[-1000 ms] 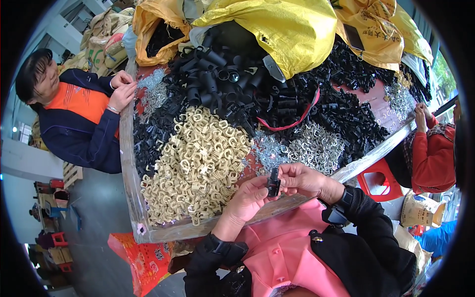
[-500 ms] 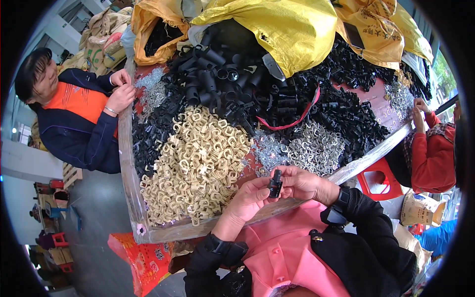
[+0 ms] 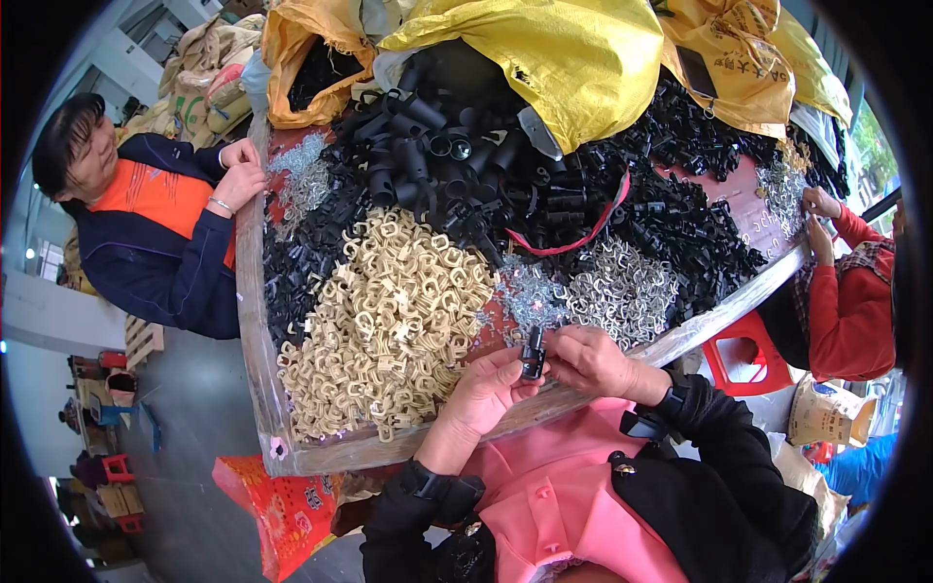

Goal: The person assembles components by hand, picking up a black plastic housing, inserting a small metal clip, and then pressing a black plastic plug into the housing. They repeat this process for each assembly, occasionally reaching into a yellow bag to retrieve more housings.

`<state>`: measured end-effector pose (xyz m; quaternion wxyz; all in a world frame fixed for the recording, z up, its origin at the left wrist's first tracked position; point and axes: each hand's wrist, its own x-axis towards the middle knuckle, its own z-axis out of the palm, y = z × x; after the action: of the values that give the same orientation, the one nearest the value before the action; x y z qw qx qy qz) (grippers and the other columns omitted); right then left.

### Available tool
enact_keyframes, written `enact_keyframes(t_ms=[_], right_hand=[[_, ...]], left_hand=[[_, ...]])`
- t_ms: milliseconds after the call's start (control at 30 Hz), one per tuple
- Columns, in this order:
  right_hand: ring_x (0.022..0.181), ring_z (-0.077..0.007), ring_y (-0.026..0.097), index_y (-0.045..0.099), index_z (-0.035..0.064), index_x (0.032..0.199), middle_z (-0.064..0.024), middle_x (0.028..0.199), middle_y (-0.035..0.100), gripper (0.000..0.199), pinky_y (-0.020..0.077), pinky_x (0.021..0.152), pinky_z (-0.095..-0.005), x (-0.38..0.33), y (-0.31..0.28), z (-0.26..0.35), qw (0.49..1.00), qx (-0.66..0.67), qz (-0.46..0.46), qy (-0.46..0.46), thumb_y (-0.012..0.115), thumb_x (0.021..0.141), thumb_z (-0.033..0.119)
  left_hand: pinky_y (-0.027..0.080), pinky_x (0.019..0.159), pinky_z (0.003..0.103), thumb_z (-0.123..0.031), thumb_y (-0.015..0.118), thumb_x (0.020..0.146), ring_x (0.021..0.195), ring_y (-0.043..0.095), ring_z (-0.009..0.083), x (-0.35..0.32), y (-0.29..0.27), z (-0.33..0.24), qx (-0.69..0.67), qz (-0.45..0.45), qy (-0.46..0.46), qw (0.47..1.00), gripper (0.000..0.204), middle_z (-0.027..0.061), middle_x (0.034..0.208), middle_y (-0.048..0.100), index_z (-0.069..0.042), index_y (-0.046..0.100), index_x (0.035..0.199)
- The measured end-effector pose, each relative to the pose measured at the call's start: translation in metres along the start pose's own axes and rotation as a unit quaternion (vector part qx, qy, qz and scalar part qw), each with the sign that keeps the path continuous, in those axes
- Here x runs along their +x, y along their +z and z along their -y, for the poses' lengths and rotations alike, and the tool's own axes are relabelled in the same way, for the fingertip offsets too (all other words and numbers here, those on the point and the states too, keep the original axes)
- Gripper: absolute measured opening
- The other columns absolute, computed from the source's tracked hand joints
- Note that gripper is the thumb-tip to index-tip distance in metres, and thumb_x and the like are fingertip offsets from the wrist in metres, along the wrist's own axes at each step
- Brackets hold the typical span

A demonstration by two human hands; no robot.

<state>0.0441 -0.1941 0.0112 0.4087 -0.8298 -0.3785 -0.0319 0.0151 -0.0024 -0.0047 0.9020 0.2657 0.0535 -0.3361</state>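
A small black plastic fitting [image 3: 533,354] is held upright at the table's near edge, pinched between the thumb and fingers of my left hand [image 3: 483,393]. Just to its right is my right hand [image 3: 597,361], its fingertips pressed together close by the fitting; whatever they hold is too small or hidden to make out. Beyond my hands lie a heap of silver metal loops [image 3: 622,291] and a scatter of tiny shiny pins [image 3: 533,297]. To the left of them spreads a large pile of beige loops [image 3: 398,311].
Heaped black plastic parts [image 3: 671,219] cover the far table, with a red strap [image 3: 583,239] across them. Yellow sacks [image 3: 583,68] stand behind. A wooden rim [image 3: 428,437] edges the table. A person in orange and navy [image 3: 160,228] works at left; another in red [image 3: 850,311] at right.
My right hand has drawn slightly right and turned, its fingers now more bunched beside the fitting. The fitting has shifted a little left in my left hand.
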Motion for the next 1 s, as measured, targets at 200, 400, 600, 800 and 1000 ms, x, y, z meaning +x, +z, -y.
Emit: enact_keyframes(t_ms=[200,400,600,800,1000], right_hand=[[0.058,-0.0104,0.051,0.050,0.0019,0.077,-0.0029,0.065,0.052,0.008,0.0402,0.050,-0.0238,-0.004,-0.006,-0.002,0.931,0.312,-0.025,0.186,0.055,0.078,0.008],[0.059,-0.0012,0.044,0.050,0.0016,0.075,0.0030,0.065,0.050,0.012,0.0371,0.050,-0.0196,0.001,-0.006,0.013,0.850,0.459,-0.032,0.258,0.052,0.082,0.012],[0.058,-0.0025,0.043,0.050,0.0023,0.072,0.0030,0.066,0.050,0.011,0.0363,0.050,-0.0196,-0.004,0.008,0.015,0.846,0.478,-0.048,0.233,0.052,0.080,0.009],[0.058,-0.0068,0.044,0.049,0.0036,0.074,-0.0005,0.068,0.049,0.009,0.0364,0.050,-0.0218,0.000,0.000,0.020,0.934,0.324,-0.034,0.149,0.055,0.078,0.008],[0.057,-0.0183,0.050,0.048,0.0040,0.073,-0.0059,0.067,0.049,0.009,0.0392,0.050,-0.0280,0.001,-0.007,0.023,0.990,0.130,-0.051,0.002,0.057,0.074,0.004]], left_hand=[[0.048,0.073,0.030,-0.013,0.055,0.079,0.082,0.058,0.0208,-0.005,0.004,0.000,0.021,-0.046,0.035,0.998,0.029,0.0141,0.096,0.057,0.000,0.049,0.104],[0.048,0.072,0.029,-0.010,0.055,0.079,0.082,0.059,0.0210,-0.006,0.014,0.001,0.051,-0.061,0.031,0.996,0.027,0.0115,0.094,0.058,0.001,0.050,0.103],[0.050,0.069,0.027,-0.008,0.056,0.078,0.082,0.059,0.0200,-0.010,0.016,-0.001,0.070,-0.063,0.007,0.995,0.025,0.0094,0.092,0.058,0.000,0.051,0.101],[0.050,0.067,0.026,-0.009,0.056,0.078,0.081,0.059,0.0182,-0.013,0.020,-0.002,0.071,-0.069,0.004,0.995,0.026,0.0088,0.091,0.059,0.001,0.052,0.101],[0.048,0.067,0.024,-0.010,0.055,0.079,0.079,0.057,0.0140,-0.012,0.018,0.003,0.079,-0.070,-0.002,0.994,0.026,0.0063,0.094,0.058,0.001,0.052,0.103]])
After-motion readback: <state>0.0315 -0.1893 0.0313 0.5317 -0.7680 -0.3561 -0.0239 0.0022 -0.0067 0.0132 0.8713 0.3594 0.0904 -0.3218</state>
